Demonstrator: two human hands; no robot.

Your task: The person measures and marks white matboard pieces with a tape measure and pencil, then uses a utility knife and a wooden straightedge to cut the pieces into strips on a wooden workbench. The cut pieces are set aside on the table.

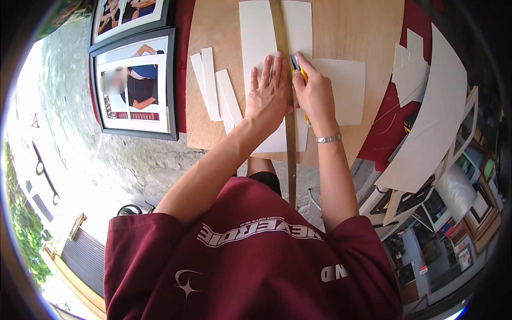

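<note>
White strips [210, 82] left of ruler [290, 138], framed photos [140, 85] further left

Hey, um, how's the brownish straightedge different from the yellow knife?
The straightedge is long, running past the wooden board's near edge; the knife is far shorter. The straightedge is plain brownish, the knife yellow and dark. The straightedge lies partly under the flat left hand; the knife is gripped in the right hand. Both are narrow.
</note>
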